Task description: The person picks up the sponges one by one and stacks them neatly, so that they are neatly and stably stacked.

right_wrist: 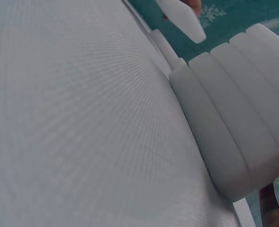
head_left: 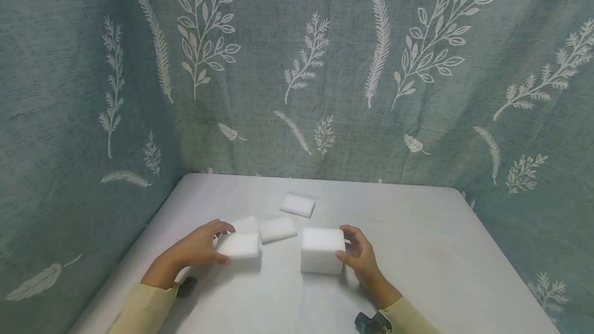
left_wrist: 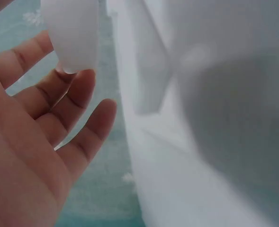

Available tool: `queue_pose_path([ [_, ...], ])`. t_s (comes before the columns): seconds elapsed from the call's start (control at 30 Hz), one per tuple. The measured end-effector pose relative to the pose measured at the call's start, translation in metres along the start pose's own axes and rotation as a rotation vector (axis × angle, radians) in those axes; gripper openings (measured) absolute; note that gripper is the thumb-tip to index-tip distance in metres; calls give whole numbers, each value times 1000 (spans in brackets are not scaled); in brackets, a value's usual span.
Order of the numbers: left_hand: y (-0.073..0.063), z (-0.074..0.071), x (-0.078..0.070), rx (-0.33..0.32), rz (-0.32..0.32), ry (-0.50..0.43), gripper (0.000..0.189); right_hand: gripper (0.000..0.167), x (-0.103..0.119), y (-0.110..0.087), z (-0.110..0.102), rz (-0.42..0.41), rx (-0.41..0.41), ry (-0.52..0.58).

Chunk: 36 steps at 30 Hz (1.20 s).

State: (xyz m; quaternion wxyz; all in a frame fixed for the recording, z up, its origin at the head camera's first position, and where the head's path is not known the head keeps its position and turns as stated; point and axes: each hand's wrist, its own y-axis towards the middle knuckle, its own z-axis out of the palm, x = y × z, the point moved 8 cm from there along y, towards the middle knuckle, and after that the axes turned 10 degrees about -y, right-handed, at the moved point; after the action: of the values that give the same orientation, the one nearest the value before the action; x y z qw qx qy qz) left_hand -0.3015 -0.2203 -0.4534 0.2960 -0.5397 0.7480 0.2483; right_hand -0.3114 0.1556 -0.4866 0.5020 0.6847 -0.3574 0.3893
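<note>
Head view: the person's left hand (head_left: pixel 204 244) pinches a white block (head_left: pixel 238 246) between thumb and fingers, off the surface (head_left: pixel 408 251), with a shadow below. The right hand (head_left: pixel 361 254) has its thumb and fingers curled about the right side of a neat stack (head_left: pixel 323 251) of similar blocks. One loose block (head_left: pixel 277 229) lies left of the stack, another block (head_left: pixel 245 224) sits partly hidden behind the held one, and a third block (head_left: pixel 297 205) lies farther back.

Stacking seems to be the step in hand; adding the held block would call for a level lowering with edges lined up while the right hand steadies the pile.

The surface is pale, with rounded far corners. Blue-green cloth (head_left: pixel 348 66) with white leaf prints hangs behind it and at both sides.
</note>
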Motion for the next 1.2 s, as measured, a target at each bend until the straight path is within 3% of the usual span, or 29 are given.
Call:
queue_pose_path([
  [0.2, 14, 8, -15, 2, 13, -25, 65, 55, -1, 0, 1, 14, -7, -3],
  [0.47, 26, 18, -37, 36, 125, -67, 61, 56, -2, -1, 1, 19, -11, -5],
  [0.7, 35, 23, -49, 25, 138, -96, 58, 54, -1, -1, 1, 15, -4, -21],
  [1.2, 54, 32, -85, 34, 235, -109, 57, 55, -2, 0, 1, 15, 0, -28],
])
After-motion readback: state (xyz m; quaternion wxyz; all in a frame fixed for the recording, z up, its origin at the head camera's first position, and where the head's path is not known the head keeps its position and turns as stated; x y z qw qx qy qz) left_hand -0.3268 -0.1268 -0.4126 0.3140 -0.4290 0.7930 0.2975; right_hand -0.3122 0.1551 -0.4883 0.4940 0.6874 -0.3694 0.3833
